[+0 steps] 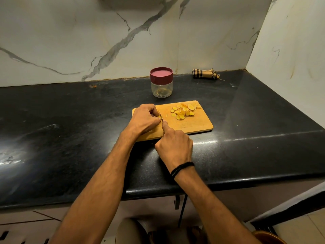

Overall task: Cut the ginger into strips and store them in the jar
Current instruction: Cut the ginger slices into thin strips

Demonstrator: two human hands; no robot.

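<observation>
A wooden cutting board (193, 124) lies on the black counter. Several yellow ginger slices (183, 110) are piled on its far right part. My left hand (145, 120) curls over a small piece of ginger (159, 118) at the board's left end, pinning it with the fingertips. My right hand (174, 147) grips a knife handle, index finger stretched along the top. The knife blade (160, 115) stands against the ginger right beside my left fingers. Behind the board stands a clear jar (161, 89) with a maroon lid on it.
A folded checked cloth (204, 73) lies at the back right by the marble wall. The counter's front edge (193, 188) runs below my forearms, and the counter turns along the right wall.
</observation>
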